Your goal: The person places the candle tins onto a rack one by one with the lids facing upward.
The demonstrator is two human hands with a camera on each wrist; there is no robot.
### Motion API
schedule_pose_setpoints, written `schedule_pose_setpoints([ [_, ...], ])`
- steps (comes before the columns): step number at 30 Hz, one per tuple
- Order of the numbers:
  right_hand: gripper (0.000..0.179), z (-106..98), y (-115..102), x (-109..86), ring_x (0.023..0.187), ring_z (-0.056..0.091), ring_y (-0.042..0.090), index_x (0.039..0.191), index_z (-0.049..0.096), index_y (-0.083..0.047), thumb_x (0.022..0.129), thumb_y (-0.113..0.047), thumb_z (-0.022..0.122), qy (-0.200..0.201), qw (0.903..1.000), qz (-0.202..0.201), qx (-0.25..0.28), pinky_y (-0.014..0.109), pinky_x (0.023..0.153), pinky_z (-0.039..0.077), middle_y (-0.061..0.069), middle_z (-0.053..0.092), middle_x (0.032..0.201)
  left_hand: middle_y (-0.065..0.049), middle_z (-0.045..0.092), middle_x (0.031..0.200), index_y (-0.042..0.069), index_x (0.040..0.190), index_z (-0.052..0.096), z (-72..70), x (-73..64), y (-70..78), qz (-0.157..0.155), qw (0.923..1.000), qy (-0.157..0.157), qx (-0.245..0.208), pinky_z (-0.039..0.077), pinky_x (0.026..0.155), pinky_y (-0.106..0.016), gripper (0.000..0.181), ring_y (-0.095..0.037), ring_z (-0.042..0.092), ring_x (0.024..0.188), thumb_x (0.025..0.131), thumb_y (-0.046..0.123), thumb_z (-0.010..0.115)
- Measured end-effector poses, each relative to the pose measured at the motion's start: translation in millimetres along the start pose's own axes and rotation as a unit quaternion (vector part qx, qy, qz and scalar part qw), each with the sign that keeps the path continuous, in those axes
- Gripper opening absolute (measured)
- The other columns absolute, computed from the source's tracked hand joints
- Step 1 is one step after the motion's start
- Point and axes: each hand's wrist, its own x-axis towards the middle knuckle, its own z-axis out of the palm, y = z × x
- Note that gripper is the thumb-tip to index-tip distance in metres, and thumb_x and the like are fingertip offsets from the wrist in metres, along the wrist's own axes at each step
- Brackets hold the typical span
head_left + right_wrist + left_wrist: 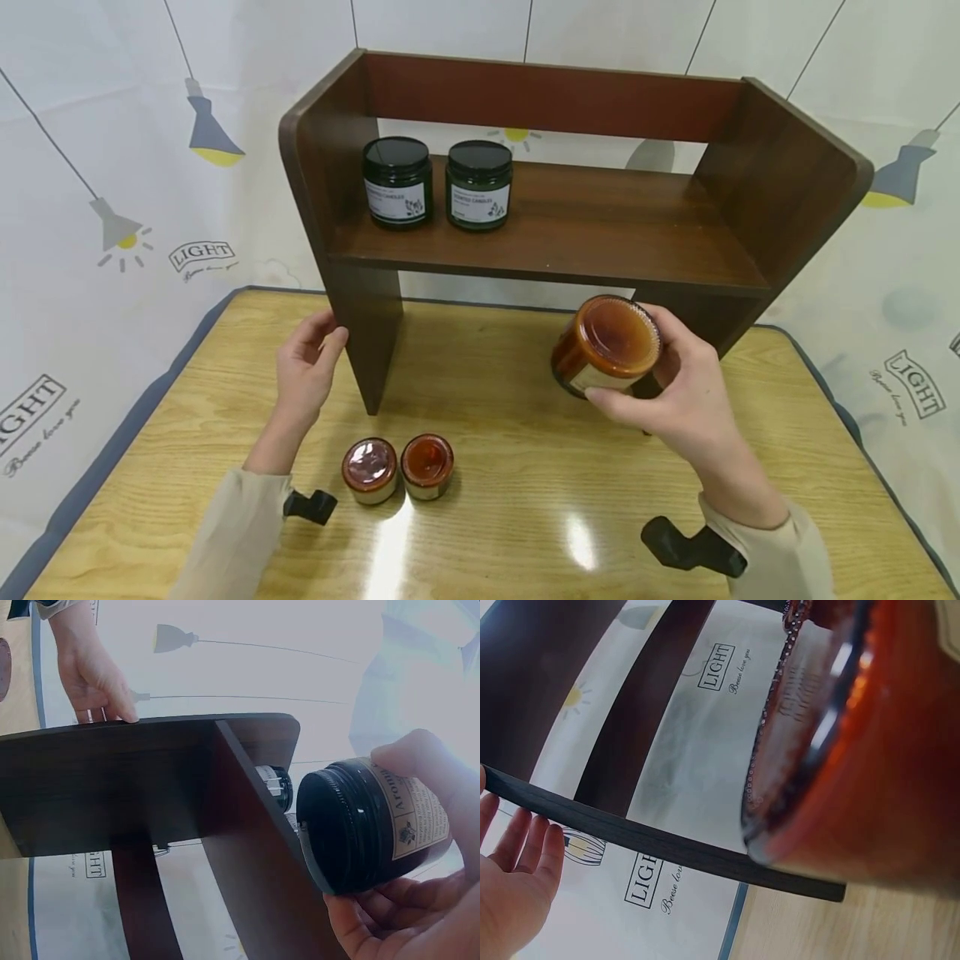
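My right hand point(686, 387) grips an amber candle jar point(618, 337) in front of the shelf's lower right. The jar is tilted, its glass base facing up toward my head. In the right wrist view, its dark lid point(330, 832) and a cream label show between thumb and fingers. My left hand point(307, 367) holds the front edge of the dark wooden shelf's left panel point(363, 333), thumb and fingers on either side. Two more amber jars, a left one point(370, 468) and a right one point(427, 465), stand side by side on the table below that hand.
Two dark green jars, one at the left end point(397, 183) and one beside it point(480, 185), stand on the shelf board point(585, 242). They carry white "scented candles" labels. The wooden table point(510, 533) has a dark blue border. A printed cloth point(75, 250) hangs around it.
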Motion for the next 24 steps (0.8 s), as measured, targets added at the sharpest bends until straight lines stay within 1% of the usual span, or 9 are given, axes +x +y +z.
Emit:
schedule_pose_setpoints([
  [4, 0.066, -1, -5, 4.3, 0.093, 0.060, 0.014, 0.114, 0.058, 0.000, 0.054, 0.022, 0.074, 0.006, 0.9999, -0.008, 0.014, 0.017, 0.082, 0.048, 0.006, 0.063, 0.106, 0.007, 0.065, 0.096, 0.015, 0.102, 0.067, 0.2, -0.3, 0.6, -0.001, 1.0000, -0.001, 0.000, 0.046, 0.082, -0.015, 0.031, -0.006, 0.057, 0.092, 0.088, -0.010, 0.054],
  [8, 0.065, -4, -13, 8.0, 0.093, 0.060, 0.016, 0.115, 0.058, -0.003, 0.057, 0.021, 0.073, 0.009, 0.9997, 0.000, 0.021, 0.017, 0.082, 0.048, 0.008, 0.062, 0.107, 0.007, 0.065, 0.096, 0.014, 0.103, 0.067, 0.2, -0.6, 0.2, 0.002, 1.0000, -0.004, -0.004, 0.046, 0.081, -0.015, 0.031, -0.006, 0.057, 0.091, 0.088, -0.010, 0.054],
  [11, 0.064, -5, -19, 11.3, 0.093, 0.059, 0.016, 0.115, 0.058, -0.004, 0.058, 0.020, 0.073, 0.010, 0.9999, 0.001, 0.009, 0.017, 0.082, 0.049, 0.008, 0.061, 0.108, 0.006, 0.065, 0.096, 0.014, 0.103, 0.067, 0.0, -0.6, -0.6, 0.006, 0.9999, -0.005, -0.007, 0.046, 0.081, -0.015, 0.031, -0.006, 0.057, 0.091, 0.088, -0.010, 0.054],
  [12, 0.065, -6, -21, 12.6, 0.093, 0.059, 0.016, 0.116, 0.058, -0.004, 0.057, 0.019, 0.074, 0.011, 0.9999, -0.002, -0.003, 0.017, 0.082, 0.049, 0.007, 0.061, 0.108, 0.006, 0.066, 0.096, 0.013, 0.103, 0.067, -0.3, -0.5, -1.1, 0.008, 0.9999, -0.005, -0.009, 0.046, 0.080, -0.015, 0.031, -0.006, 0.058, 0.091, 0.088, -0.010, 0.054],
  [17, 0.067, -8, -28, 20.4, 0.094, 0.059, 0.016, 0.118, 0.055, 0.003, 0.056, 0.019, 0.076, 0.018, 0.9988, -0.015, -0.044, 0.016, 0.082, 0.048, 0.005, 0.062, 0.108, 0.005, 0.066, 0.096, 0.013, 0.103, 0.067, -1.5, 0.1, -3.4, 0.014, 0.9998, -0.007, -0.014, 0.047, 0.081, -0.016, 0.033, -0.007, 0.058, 0.091, 0.087, -0.012, 0.053],
  [20, 0.067, -10, -32, 25.8, 0.095, 0.059, 0.016, 0.119, 0.054, 0.003, 0.058, 0.017, 0.076, 0.023, 0.9972, -0.013, -0.070, 0.016, 0.083, 0.048, 0.002, 0.062, 0.110, 0.005, 0.066, 0.096, 0.013, 0.103, 0.067, -1.9, 0.6, -4.2, 0.016, 0.9997, -0.007, -0.015, 0.047, 0.081, -0.016, 0.033, -0.007, 0.058, 0.091, 0.087, -0.012, 0.053],
  [24, 0.067, -12, -36, 34.5, 0.097, 0.057, 0.017, 0.121, 0.053, 0.000, 0.060, 0.015, 0.076, 0.028, 0.9964, -0.015, -0.079, 0.016, 0.085, 0.047, 0.003, 0.060, 0.112, 0.005, 0.066, 0.096, 0.013, 0.103, 0.067, -2.0, 1.0, -4.3, 0.018, 0.9997, -0.007, -0.015, 0.047, 0.082, -0.016, 0.033, -0.007, 0.059, 0.091, 0.087, -0.012, 0.053],
])
